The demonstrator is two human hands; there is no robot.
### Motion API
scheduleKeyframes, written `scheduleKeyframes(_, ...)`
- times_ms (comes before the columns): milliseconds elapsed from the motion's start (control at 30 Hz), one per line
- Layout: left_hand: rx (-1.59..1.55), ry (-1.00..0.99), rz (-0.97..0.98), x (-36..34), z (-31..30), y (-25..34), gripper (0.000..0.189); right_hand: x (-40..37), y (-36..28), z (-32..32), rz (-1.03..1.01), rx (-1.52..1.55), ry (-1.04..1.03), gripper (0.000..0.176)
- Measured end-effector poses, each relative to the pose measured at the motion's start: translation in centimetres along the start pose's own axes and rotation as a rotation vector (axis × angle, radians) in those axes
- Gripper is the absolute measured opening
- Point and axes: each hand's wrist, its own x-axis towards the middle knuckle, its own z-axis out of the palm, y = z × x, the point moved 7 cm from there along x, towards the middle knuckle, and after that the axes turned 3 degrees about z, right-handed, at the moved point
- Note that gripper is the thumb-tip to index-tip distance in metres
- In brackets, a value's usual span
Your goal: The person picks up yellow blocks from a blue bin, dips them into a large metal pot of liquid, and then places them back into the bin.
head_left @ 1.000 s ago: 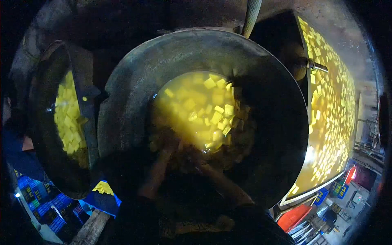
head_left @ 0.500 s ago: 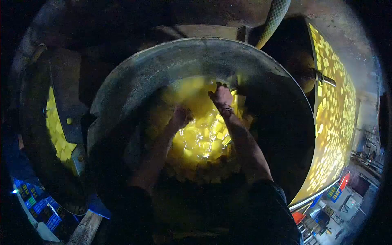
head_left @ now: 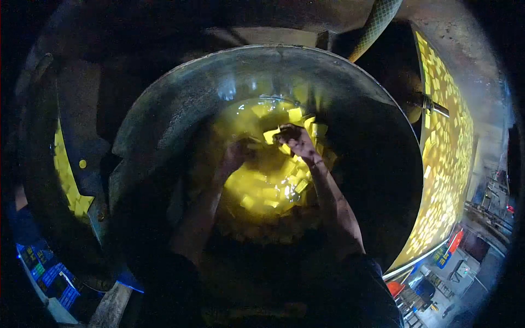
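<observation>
Both my hands are inside a big round metal vat [head_left: 180, 93], over cloudy yellow liquid [head_left: 246, 186] with many yellow blocks [head_left: 268, 193] in it. My right hand [head_left: 298, 141] is closed, its curled fingers against a flat-sided yellow block [head_left: 270, 135]. More blocks lie just beyond it, against the vat's far side. My left hand [head_left: 236, 154] is low at the liquid on the left, in deep shadow. Its fingers are hidden by the dark and the murky yellow glare, so whether it holds anything I cannot tell.
To the right stands a large tank [head_left: 402, 268] full of yellow blocks, with a metal pipe [head_left: 436, 106] at its near side. A ribbed hose [head_left: 377, 27] hangs beyond the vat. More yellow pieces [head_left: 68, 169] show at left. Blue crates [head_left: 54, 279] stand lower left.
My right hand has come lower and nearer, from above the far blocks to a yellow block at its fingers. My left hand has shifted slightly left. The view has tilted a little.
</observation>
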Motion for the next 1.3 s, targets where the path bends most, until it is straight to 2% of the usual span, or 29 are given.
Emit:
scheduleKeyframes(33,-0.488,0.144,-0.015,-0.4,-0.6,-0.3,0.042,-1.2,-0.4,0.2,0.001,0.201,-0.079,0.040)
scheduleKeyframes(67,-0.490,0.142,-0.012,-0.5,-0.8,1.1,0.042,-2.3,-0.5,0.6,0.001,0.403,-0.157,0.044)
scheduleKeyframes(100,-0.875,0.260,-0.294,-1.1,-1.2,1.2,0.039,-3.0,1.2,0.9,0.222,0.775,-0.092,0.051)
scheduleKeyframes(133,-1.251,0.377,-0.587,-2.3,-0.5,1.1,0.037,-4.2,-2.6,2.1,-0.078,0.496,-0.098,0.054)
scheduleKeyframes(167,-1.249,0.377,-0.585,-2.8,-0.5,1.5,0.037,-5.0,-2.0,2.5,-0.037,0.716,-0.137,0.054)
scheduleKeyframes(200,-1.341,0.315,-0.441,-2.8,-0.5,2.8,0.036,-5.5,-1.6,2.7,0.004,0.934,-0.179,0.053)
scheduleKeyframes(233,-1.427,0.252,-0.294,-2.8,-0.6,3.5,0.036,-5.6,-1.4,2.5,0.055,0.503,-0.089,0.031)
scheduleKeyframes(333,-1.281,0.271,-0.366,-3.5,0.2,1.1,0.034,-6.7,-2.2,4.1,0.088,0.515,0.092,0.034)
scheduleKeyframes(367,-1.283,0.269,-0.364,-3.4,0.4,2.1,0.034,-6.6,-4.3,5.4,0.199,0.475,0.041,0.036)
scheduleKeyframes(400,-1.378,0.349,-0.424,-3.3,0.8,3.3,0.031,-6.7,-7.3,7.0,-0.036,0.986,-0.057,0.034)
scheduleKeyframes(467,-1.471,0.429,-0.481,-3.4,1.6,5.9,0.028,-5.9,-5.3,8.0,0.099,0.741,0.023,0.033)
scheduleKeyframes(500,-1.155,0.458,-0.343,-3.7,0.7,7.8,0.024,-5.9,-6.0,8.2,0.030,0.339,0.048,0.025)
scheduleKeyframes(533,-0.838,0.475,-0.209,-3.8,-0.2,9.4,0.021,-5.4,-2.3,8.4,0.183,0.470,0.165,0.024)
scheduleKeyframes(567,-1.509,0.443,-0.431,-3.5,2.2,7.2,0.020,-5.2,-1.6,8.5,0.214,0.157,0.106,0.029)
scheduleKeyframes(600,-1.508,0.442,-0.429,-3.6,2.7,6.1,0.020,-5.0,-0.9,8.5,0.240,-0.156,0.042,0.036)
scheduleKeyframes(633,-1.480,0.470,-0.436,-4.0,3.1,5.4,0.021,-5.1,-1.9,9.0,0.239,-0.157,0.037,0.036)
scheduleKeyframes(700,-1.458,0.507,-0.442,-4.6,3.5,4.9,0.022,-5.7,-6.2,9.8,-0.014,0.367,0.134,0.038)
scheduleKeyframes(733,-1.483,0.465,-0.451,-4.6,4.2,4.9,0.024,-5.6,-6.0,10.4,-0.010,0.365,0.136,0.038)
scheduleKeyframes(800,-1.513,0.413,-0.464,-4.6,5.8,4.8,0.026,-5.9,-7.0,10.3,-0.044,-0.790,0.422,0.042)
scheduleKeyframes(867,-1.789,0.533,-0.352,-4.1,6.0,5.8,0.030,-5.0,-6.0,10.5,0.077,-0.665,0.299,0.044)
scheduleKeyframes(933,-1.865,0.572,-0.456,-4.5,5.7,7.1,0.034,-3.9,-4.1,11.4,0.311,-0.409,0.047,0.048)
scheduleKeyframes(967,-1.869,0.597,-0.465,-5.2,5.2,6.9,0.035,-2.8,-8.2,10.3,0.245,-0.601,0.123,0.051)
scheduleKeyframes(1000,-1.869,0.617,-0.474,-5.6,4.5,6.6,0.037,-1.9,-4.9,8.6,0.352,-0.116,0.006,0.052)
scheduleKeyframes(1033,-1.917,0.549,-0.404,-5.2,3.5,7.3,0.039,0.1,-3.6,5.1,0.388,-0.788,0.235,0.050)
scheduleKeyframes(1067,-1.909,0.552,-0.397,-5.0,2.9,7.1,0.039,1.2,-3.4,2.4,0.205,-0.943,0.460,0.052)
scheduleKeyframes(1100,-1.878,0.565,-0.339,-4.8,1.9,6.8,0.041,1.5,-5.0,1.0,0.294,-1.433,0.718,0.052)
scheduleKeyframes(1167,-1.833,0.576,-0.273,-4.5,-0.1,6.8,0.044,2.8,-3.8,-0.6,0.339,-1.430,0.607,0.054)
scheduleKeyframes(1233,-1.878,0.585,-0.365,-4.5,-1.1,7.0,0.039,3.9,0.2,-2.0,0.404,-1.462,0.511,0.056)
scheduleKeyframes(1300,-1.763,0.605,-0.323,-4.2,-3.2,9.7,0.037,3.7,5.4,-4.6,-0.226,-0.422,0.844,0.059)
